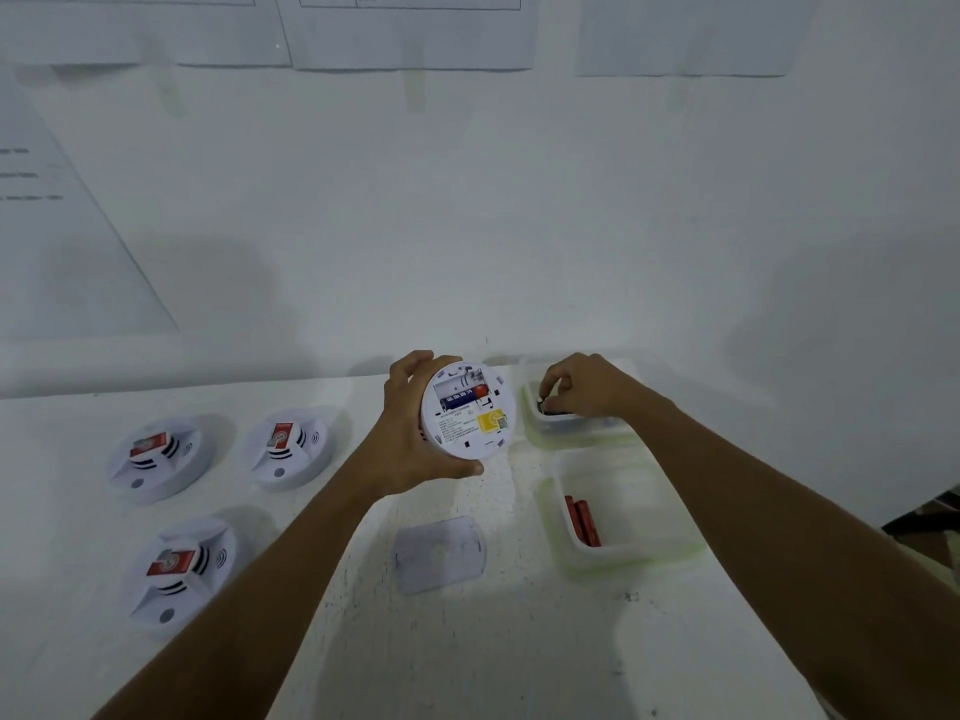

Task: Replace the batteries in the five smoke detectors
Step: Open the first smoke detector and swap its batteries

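Note:
My left hand (410,433) grips a round white smoke detector (467,410) tilted with its back toward me; a blue and red battery (464,394) lies in its open compartment. My right hand (582,384) reaches into the far clear tub (532,428) and pinches a dark battery (546,406) at its bottom. The near clear tub (618,558) holds red batteries (583,519). A clear flat cover plate (439,556) lies on the table below the held detector. Three more detectors (156,457) (285,446) (179,569) sit at the left, face up, with red labels.
The white table (467,641) meets a white wall (467,226) right behind the tubs. Printed sheets (410,28) hang on the wall. A dark object (930,517) shows past the table's right edge.

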### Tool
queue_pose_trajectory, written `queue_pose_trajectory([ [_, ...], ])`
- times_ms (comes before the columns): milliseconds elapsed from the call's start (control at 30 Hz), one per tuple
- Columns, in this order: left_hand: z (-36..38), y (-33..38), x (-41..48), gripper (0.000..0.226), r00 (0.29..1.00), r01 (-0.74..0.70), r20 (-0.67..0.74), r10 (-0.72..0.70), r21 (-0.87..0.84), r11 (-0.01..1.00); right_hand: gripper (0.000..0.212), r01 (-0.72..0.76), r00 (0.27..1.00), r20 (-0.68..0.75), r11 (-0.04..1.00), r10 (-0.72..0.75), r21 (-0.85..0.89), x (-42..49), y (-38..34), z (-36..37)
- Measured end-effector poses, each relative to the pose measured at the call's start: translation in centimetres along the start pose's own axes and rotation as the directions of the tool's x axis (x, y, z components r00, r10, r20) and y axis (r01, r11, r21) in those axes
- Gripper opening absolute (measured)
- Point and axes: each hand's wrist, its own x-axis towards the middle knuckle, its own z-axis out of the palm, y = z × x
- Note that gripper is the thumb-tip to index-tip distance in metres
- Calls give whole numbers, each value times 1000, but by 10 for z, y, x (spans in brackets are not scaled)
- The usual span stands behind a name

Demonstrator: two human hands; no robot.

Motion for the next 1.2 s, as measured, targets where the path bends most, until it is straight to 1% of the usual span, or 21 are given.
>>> queue_pose_trajectory([
  [100,1,1,0,101,1000,-4,-1,4,-18,1000,13,11,1000,-1,1000,-11,-1,-2,-2,-1],
  [233,3,3,2,100,1000,-10,-11,10,-18,1000,9,6,1000,-26,1000,-6,23,-3,-2,-1],
  [433,6,3,1,101,1000,-8,-10,7,-35,999,10,48,985,-169,995,-33,86,-6,1,4],
  [500,8,5,-1,100,1000,-5,-3,5,-31,999,12,77,976,-213,988,-48,131,-12,1,6],
  [600,8,6,-4,103,1000,8,-3,-8,-23,1000,12,161,926,-375,952,-53,262,-25,-5,2],
  [667,7,8,-8,105,1000,19,-2,-19,-22,1000,14,249,870,-492,897,-41,365,-40,-18,-2],
  [733,8,11,-12,104,1000,26,1,-26,-15,1000,12,318,838,-545,826,-15,466,-58,-38,-5],
  [800,9,12,-17,103,1000,30,-2,-30,2,1000,9,357,845,-535,752,-7,554,-77,-59,-3],
  [833,10,12,-19,102,999,34,-1,-34,18,999,9,371,850,-526,732,-20,572,-85,-68,0],
  [933,12,9,-29,101,999,31,23,-33,70,997,6,384,867,-495,711,-57,590,-100,-89,15],
  [1000,9,11,-39,102,999,36,20,-37,55,998,5,379,878,-474,701,-66,604,-106,-99,26],
  [1133,-4,20,-56,94,999,-34,-10,34,59,998,7,365,891,-448,705,-76,607,-120,-117,43],
  [1200,-12,23,-64,94,998,-52,-16,53,52,997,4,375,896,-435,685,-94,625,-128,-127,49],
])
